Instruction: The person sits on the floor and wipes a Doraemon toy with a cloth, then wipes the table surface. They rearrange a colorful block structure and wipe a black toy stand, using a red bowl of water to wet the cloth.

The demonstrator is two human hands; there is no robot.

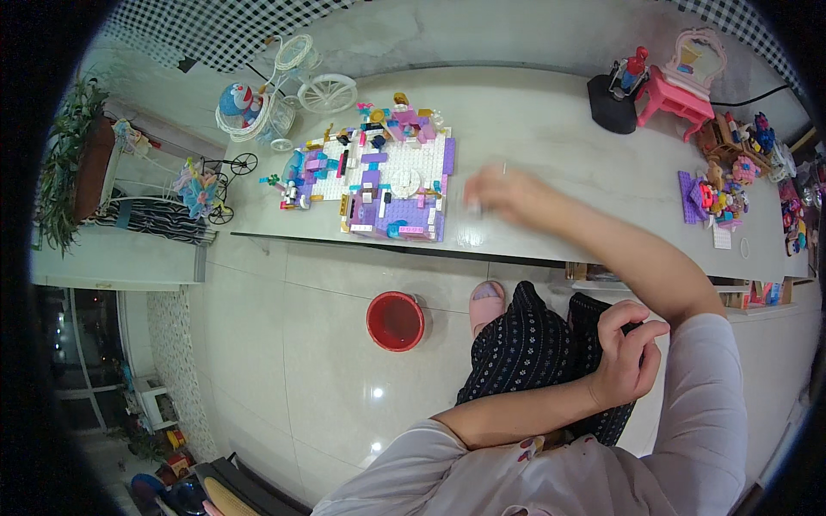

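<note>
My right hand (506, 193), blurred by motion, is over the pale tabletop (535, 129), just right of a toy brick building set (397, 171). A small whitish spot shows under its fingers; whether it is held cannot be told. The set has white and purple studded baseplates with pink, gold and blue pieces and a round white plate (405, 182) on it. Across my body, my left hand (626, 355) hangs above my dark patterned trousers (523, 342), by my right upper arm. Its fingers are loosely bent and apart, with nothing seen in them.
A red bucket (395, 321) stands on the tiled floor below the table's front edge. White wicker tricycle decoration (328, 93) at back left holds a blue plush. At the right are a black stand (610, 106), a pink toy vanity (677, 97) and a small brick build (723, 197).
</note>
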